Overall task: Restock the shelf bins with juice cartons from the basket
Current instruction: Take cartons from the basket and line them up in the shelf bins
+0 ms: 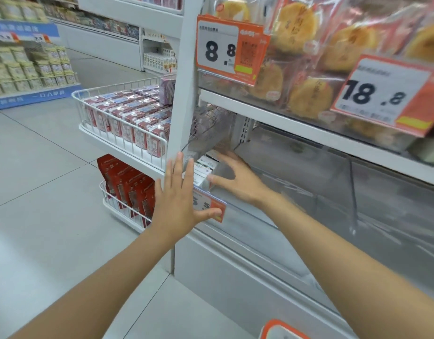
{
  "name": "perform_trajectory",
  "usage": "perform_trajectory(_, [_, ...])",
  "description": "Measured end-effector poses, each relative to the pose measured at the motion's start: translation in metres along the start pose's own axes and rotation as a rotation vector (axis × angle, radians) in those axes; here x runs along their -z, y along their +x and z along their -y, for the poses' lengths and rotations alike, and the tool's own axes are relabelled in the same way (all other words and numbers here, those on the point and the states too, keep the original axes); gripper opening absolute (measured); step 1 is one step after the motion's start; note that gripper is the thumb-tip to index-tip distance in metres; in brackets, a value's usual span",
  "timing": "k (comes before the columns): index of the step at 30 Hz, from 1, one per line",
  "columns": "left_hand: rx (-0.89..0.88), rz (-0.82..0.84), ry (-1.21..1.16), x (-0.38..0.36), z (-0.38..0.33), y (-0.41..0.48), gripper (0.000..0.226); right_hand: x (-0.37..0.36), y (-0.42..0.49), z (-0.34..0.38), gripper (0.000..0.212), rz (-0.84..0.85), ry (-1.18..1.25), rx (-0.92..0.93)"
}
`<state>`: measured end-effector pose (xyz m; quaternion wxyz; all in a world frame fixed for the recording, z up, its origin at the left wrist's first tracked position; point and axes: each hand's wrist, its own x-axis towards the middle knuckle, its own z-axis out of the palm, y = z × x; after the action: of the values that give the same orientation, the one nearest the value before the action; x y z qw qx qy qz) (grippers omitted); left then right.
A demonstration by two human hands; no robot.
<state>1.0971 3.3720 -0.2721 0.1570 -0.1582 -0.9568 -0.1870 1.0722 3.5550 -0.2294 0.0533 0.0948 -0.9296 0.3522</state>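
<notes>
White juice cartons (203, 170) lie in a clear shelf bin (272, 189) at the left end of the lower shelf. My right hand (238, 178) reaches into that bin with fingers spread, touching the cartons from the right. My left hand (180, 199) is flat with straight fingers against the bin's front, its thumb on the orange price tag (211, 206). Neither hand holds anything. The basket is not in view.
A white wire end rack (124, 123) to the left holds red cartons above and red pouches (128, 184) below. Bagged pastries (309, 59) fill the shelf overhead, with price tags 8.8 (225, 48) and 18.8 (382, 94). Grey tiled floor (40, 192) spreads left.
</notes>
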Motion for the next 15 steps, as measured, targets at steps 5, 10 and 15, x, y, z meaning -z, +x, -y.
perform_trajectory(5, [-0.017, -0.09, 0.042, 0.024, -0.051, -0.037, 0.105, 0.024, -0.1, 0.017, 0.05, -0.223, -0.199, 0.004])
perform_trajectory(10, [-0.145, 0.093, -0.195, 0.003, -0.118, -0.116, 0.065, 0.024, -0.229, 0.0, 0.027, -0.298, -0.194, -0.015])
perform_trajectory(15, [0.034, 0.57, -0.434, -0.058, -0.147, -0.21, 0.062, -0.003, -0.366, -0.086, 0.031, 0.051, -0.114, -0.424])
